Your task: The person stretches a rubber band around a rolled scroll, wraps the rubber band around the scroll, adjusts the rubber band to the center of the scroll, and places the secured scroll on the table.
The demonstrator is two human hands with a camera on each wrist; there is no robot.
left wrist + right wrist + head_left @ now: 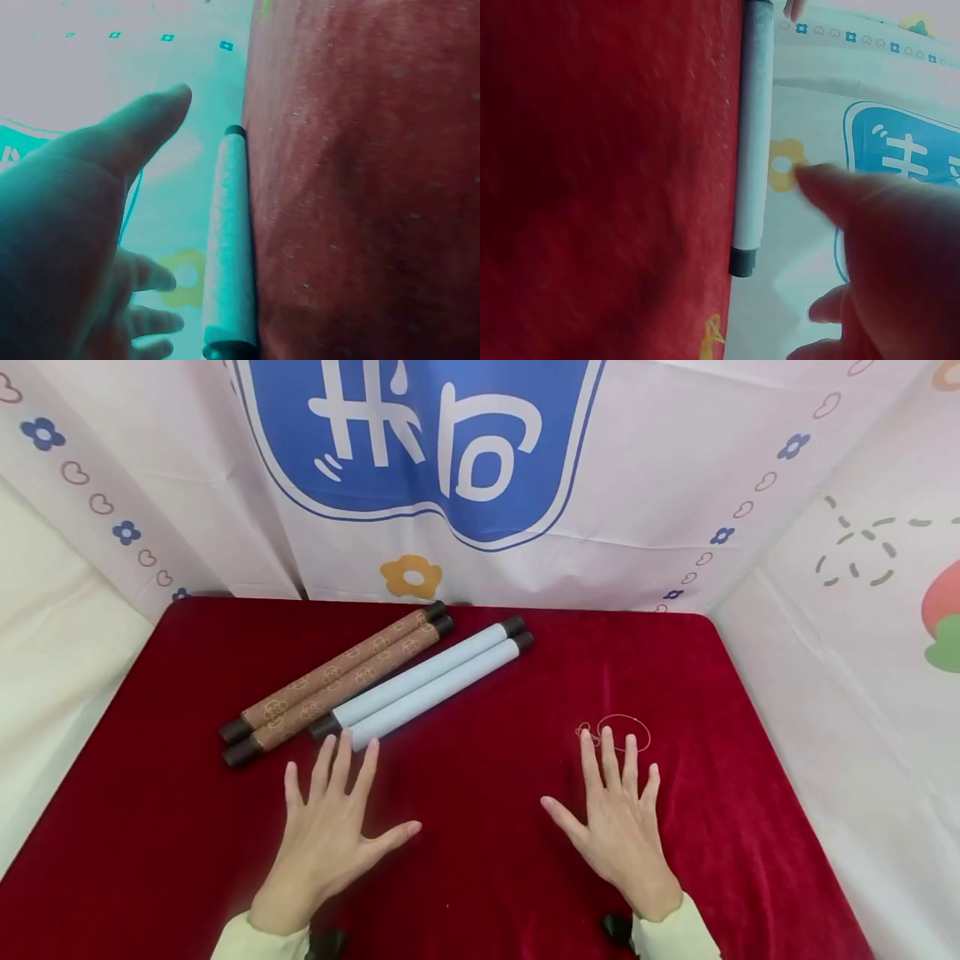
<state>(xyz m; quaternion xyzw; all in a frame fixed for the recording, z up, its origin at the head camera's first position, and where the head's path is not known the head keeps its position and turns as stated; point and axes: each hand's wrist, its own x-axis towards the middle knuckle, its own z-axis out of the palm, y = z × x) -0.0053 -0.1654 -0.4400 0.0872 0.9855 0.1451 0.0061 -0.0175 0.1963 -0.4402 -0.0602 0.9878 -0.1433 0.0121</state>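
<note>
With its fingers spread, my left hand [326, 839] is at the front left; in the head view its fingertips overlap the near end of a pale blue rolled scroll [442, 685]. That scroll has two parallel rolls with black end knobs. Beside it, further left, lies a brown rolled scroll [348, 672] with gold flower motifs and black knobs. My right hand [618, 831], fingers also spread, is at the front right and holds nothing. Just beyond its fingertips is a thin orange-brown looped string [649, 739]. Both wrist views show the pale scroll [231, 240] [754, 135] past the thumbs.
Red velvet cloth [480, 827] covers the table. Behind it hangs a white curtain [637, 468] with a blue emblem and flower prints. A printed white sheet [840, 693] borders the right side, and a pale one [52, 635] the left.
</note>
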